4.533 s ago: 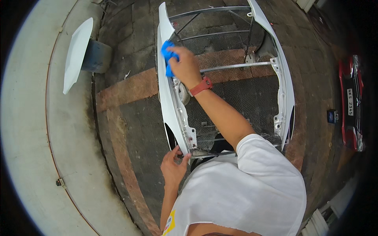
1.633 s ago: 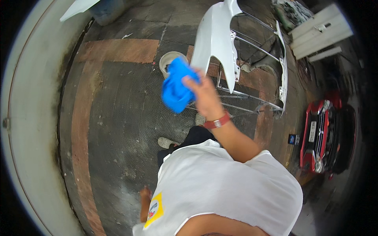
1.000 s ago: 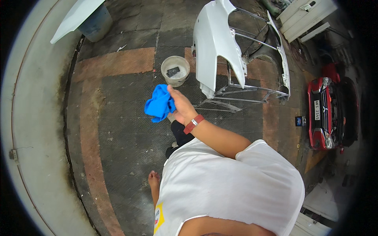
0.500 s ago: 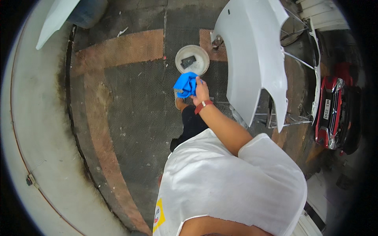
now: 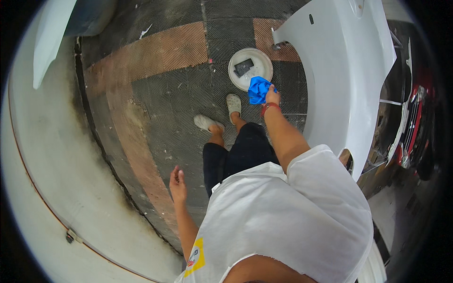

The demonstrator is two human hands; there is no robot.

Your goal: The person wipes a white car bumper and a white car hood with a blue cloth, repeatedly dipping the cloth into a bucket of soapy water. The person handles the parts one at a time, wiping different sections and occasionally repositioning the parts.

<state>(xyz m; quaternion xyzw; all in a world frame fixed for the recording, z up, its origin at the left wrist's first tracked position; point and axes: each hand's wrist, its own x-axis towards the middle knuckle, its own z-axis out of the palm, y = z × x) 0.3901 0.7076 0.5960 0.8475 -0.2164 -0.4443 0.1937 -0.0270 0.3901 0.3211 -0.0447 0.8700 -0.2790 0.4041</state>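
Note:
My right hand (image 5: 272, 96) is closed around a crumpled blue cloth (image 5: 259, 90), held out in front of me. In the view, the cloth overlaps the near rim of a round white bucket (image 5: 263, 79); I cannot tell whether they touch. Dark, flat rectangular pieces (image 5: 243, 68) are in the bucket. Low on my left side hangs my left hand (image 5: 178, 185), open and holding nothing, with its fingers slightly bent. To the right of the cloth stands a large white car fender (image 5: 336, 70), apart from my hand.
My feet in pale clogs (image 5: 234, 103) stand on the dark, textured floor with reddish bands (image 5: 163, 49). A pale wall (image 5: 45, 141) runs along the left, with a white panel (image 5: 54, 35) jutting in at top left. A red car part (image 5: 411, 127) lies at far right.
My left hand has come into view, down at my left side. The cloth, earlier spread wider near my fingers, is now bunched in my right hand. The view has shifted, showing both feet.

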